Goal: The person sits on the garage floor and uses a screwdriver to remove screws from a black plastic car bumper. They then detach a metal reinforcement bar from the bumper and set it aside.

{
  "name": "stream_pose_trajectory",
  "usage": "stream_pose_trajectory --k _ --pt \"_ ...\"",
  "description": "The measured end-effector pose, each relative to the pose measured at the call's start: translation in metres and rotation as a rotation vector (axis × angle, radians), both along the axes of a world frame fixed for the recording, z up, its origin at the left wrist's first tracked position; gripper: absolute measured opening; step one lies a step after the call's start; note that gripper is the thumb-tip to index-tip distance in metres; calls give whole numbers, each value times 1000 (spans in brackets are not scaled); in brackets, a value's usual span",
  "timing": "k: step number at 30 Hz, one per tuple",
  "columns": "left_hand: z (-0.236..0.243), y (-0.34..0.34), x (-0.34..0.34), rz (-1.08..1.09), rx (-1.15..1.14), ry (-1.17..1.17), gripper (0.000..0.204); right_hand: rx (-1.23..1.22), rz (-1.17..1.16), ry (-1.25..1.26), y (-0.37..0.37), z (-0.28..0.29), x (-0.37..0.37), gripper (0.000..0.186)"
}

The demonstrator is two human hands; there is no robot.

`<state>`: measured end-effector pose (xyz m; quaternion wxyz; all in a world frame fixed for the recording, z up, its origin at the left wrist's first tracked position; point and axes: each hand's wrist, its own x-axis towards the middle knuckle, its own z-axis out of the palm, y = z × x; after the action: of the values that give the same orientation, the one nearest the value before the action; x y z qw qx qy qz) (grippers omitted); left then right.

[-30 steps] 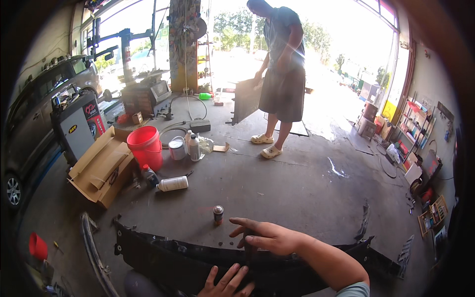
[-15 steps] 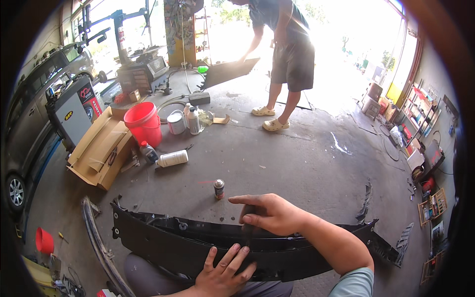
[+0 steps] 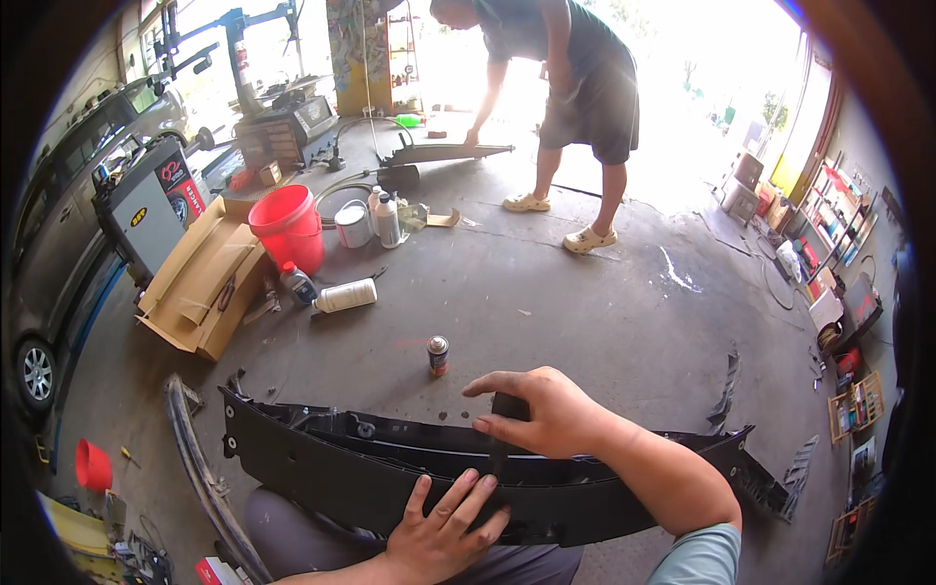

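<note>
1. The right hand (image 3: 554, 414) pinches one dark upright object (image 3: 509, 406) between thumb and fingers, forefinger reaching forward; whether its lower end touches the work cannot be told.
2. Close by, the left hand (image 3: 441, 531) spreads its fingers on the near face of one long black panel (image 3: 341, 484), which lies crosswise over the person's legs (image 3: 283, 531).
3. The step in hand appears to be working the object at the panel's edge while the other palm braces; the next move seems to call for a steady panel and an upright grip.
4. Just beyond the panel stands one spray can (image 3: 439, 357). Two ragged black strips (image 3: 725, 398) lie off its right end, one curved bar (image 3: 198, 463) off its left.
5. Farther out: one cardboard box (image 3: 195, 297), one red bucket (image 3: 286, 230), one pale tin (image 3: 352, 226) and four bottles, namely two white upright (image 3: 388, 224), one white lying down (image 3: 347, 295), one dark with a red cap (image 3: 299, 285).
6. In the background, one co-worker (image 3: 590, 93) stoops over one dark slab (image 3: 444, 153) near the floor.
</note>
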<state>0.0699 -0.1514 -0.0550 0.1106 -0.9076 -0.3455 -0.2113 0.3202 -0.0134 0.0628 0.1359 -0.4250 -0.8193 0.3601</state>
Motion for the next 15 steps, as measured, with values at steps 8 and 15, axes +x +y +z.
stream_pose_trajectory --k 8,15 --pt "-1 0 1 2 -12 -9 65 -178 -46 328 1 -6 4 58" --pt "0 4 3 10 6 0 62 -98 -59 258 3 -3 5 44"
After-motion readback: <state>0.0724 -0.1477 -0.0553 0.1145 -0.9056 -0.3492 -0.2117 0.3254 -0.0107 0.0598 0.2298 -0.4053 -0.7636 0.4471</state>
